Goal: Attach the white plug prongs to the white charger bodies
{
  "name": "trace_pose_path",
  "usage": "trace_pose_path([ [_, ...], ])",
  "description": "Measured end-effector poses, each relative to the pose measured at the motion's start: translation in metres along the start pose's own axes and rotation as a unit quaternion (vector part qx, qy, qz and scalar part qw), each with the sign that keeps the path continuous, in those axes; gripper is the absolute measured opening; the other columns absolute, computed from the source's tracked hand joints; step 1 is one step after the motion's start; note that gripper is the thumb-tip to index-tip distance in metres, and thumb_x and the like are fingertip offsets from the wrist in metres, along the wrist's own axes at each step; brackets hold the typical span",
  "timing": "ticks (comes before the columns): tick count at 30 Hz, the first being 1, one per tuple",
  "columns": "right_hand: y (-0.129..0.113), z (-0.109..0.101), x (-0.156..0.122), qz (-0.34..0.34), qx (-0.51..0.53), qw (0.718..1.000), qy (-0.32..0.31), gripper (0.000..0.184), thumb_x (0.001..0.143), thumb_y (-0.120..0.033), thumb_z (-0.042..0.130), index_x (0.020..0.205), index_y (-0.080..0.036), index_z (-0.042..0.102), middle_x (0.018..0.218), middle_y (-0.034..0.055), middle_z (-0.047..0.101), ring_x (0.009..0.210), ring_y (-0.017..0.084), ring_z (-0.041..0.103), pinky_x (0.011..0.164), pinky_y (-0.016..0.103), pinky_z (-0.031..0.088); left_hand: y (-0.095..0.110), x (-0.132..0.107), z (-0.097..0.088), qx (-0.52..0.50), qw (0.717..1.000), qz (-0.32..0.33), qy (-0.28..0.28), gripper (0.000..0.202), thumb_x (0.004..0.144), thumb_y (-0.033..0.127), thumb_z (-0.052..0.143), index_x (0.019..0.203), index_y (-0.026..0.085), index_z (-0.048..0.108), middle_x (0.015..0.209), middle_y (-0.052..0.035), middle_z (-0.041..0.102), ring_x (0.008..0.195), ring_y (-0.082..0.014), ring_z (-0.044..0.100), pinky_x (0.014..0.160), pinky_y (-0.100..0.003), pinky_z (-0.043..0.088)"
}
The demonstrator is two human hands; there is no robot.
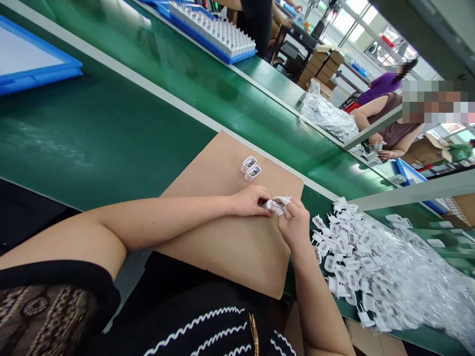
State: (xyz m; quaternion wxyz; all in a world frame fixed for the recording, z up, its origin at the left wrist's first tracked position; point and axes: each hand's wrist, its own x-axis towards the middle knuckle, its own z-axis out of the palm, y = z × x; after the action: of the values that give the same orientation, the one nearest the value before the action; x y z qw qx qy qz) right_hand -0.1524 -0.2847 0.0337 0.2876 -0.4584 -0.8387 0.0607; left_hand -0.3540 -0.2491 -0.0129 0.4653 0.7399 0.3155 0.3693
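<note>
Between my two hands, over a sheet of brown cardboard (230,242), is a small white plastic part (270,204), partly covered by fingers. My left hand (252,200) is closed on its left side. From the right, my right hand (295,217) pinches the same part, with white coverings on some fingertips. Just beyond my hands, two white plug housings (253,173) stand upright side by side on the cardboard, their open tops showing components inside.
Right of the cardboard lies a heap of white plug casings (345,242), spilling from a clear plastic bag (419,282). A blue tray (40,79) sits at the left. Across the green bench stand a loaded tray of white parts (211,29), another bag (328,113) and a co-worker (393,123).
</note>
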Motion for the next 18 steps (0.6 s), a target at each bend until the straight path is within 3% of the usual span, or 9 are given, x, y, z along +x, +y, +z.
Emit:
trace_pose_path([
  [4, 0.002, 0.012, -0.007, 0.048, 0.061, 0.996, 0.039, 0.029, 0.09, -0.023, 0.062, 0.115, -0.025, 0.075, 0.1, 0.006, 0.076, 0.096, 0.025, 0.069, 0.087, 0.039, 0.056, 0.005, -0.005, 0.007, 0.025, 0.999, -0.001, 0.023, 0.024, 0.081, 0.041, 0.077, 0.09, 0.018, 0.076, 0.092, -0.0062, 0.068, 0.088, -0.0211, 0.065, 0.079, -0.031, 0.052],
  [7, 0.005, 0.012, -0.008, 0.072, 0.129, 0.988, 0.049, 0.053, 0.089, -0.028, 0.067, 0.142, -0.027, 0.061, 0.109, 0.0042, 0.077, 0.102, 0.023, 0.069, 0.095, 0.04, 0.054, 0.013, -0.005, 0.013, 0.023, 0.999, -0.017, 0.027, 0.031, 0.083, 0.036, 0.073, 0.108, 0.019, 0.074, 0.097, -0.0057, 0.072, 0.087, -0.0212, 0.067, 0.078, -0.031, 0.053],
  [9, 0.011, 0.0, -0.007, 0.079, 0.135, 0.985, 0.074, 0.058, 0.09, -0.03, 0.065, 0.147, -0.027, 0.055, 0.117, 0.0056, 0.074, 0.106, 0.023, 0.068, 0.099, 0.04, 0.052, 0.019, 0.005, 0.012, 0.047, 0.998, -0.032, 0.035, 0.032, 0.083, 0.032, 0.07, 0.112, 0.019, 0.072, 0.1, -0.0054, 0.074, 0.085, -0.021, 0.067, 0.076, -0.031, 0.053],
  [11, 0.023, -0.02, -0.01, 0.115, 0.06, 0.985, 0.111, 0.043, 0.093, -0.032, 0.061, 0.135, -0.025, 0.066, 0.118, 0.009, 0.071, 0.108, 0.025, 0.065, 0.098, 0.043, 0.05, 0.027, 0.027, 0.003, 0.105, 0.991, -0.052, 0.068, 0.031, 0.084, 0.031, 0.067, 0.112, 0.019, 0.07, 0.103, -0.0054, 0.075, 0.087, -0.0218, 0.068, 0.078, -0.031, 0.052],
  [13, 0.038, -0.043, -0.016, 0.202, -0.077, 0.971, 0.099, 0.031, 0.093, -0.035, 0.06, 0.118, -0.023, 0.074, 0.116, 0.0123, 0.07, 0.11, 0.031, 0.061, 0.097, 0.048, 0.046, 0.034, 0.063, -0.011, 0.182, 0.975, -0.078, 0.104, 0.032, 0.085, 0.033, 0.066, 0.115, 0.021, 0.068, 0.107, -0.0054, 0.075, 0.092, -0.0235, 0.068, 0.08, -0.032, 0.051],
  [16, 0.06, -0.066, -0.026, 0.355, -0.241, 0.903, -0.025, 0.034, 0.085, -0.032, 0.068, 0.117, -0.022, 0.074, 0.12, 0.0142, 0.069, 0.118, 0.037, 0.058, 0.099, 0.054, 0.039, 0.037, 0.126, -0.04, 0.32, 0.928, -0.148, 0.121, 0.039, 0.087, 0.033, 0.066, 0.124, 0.024, 0.063, 0.115, -0.0079, 0.075, 0.102, -0.0279, 0.069, 0.085, -0.034, 0.049],
  [18, 0.069, -0.07, -0.028, 0.407, -0.266, 0.868, -0.099, 0.036, 0.081, -0.019, 0.065, 0.117, -0.023, 0.073, 0.12, 0.0119, 0.069, 0.115, 0.034, 0.062, 0.1, 0.052, 0.037, 0.03, 0.161, -0.06, 0.397, 0.886, -0.211, 0.118, 0.046, 0.085, 0.029, 0.067, 0.13, 0.023, 0.06, 0.122, -0.0105, 0.073, 0.113, -0.0306, 0.067, 0.096, -0.037, 0.046],
])
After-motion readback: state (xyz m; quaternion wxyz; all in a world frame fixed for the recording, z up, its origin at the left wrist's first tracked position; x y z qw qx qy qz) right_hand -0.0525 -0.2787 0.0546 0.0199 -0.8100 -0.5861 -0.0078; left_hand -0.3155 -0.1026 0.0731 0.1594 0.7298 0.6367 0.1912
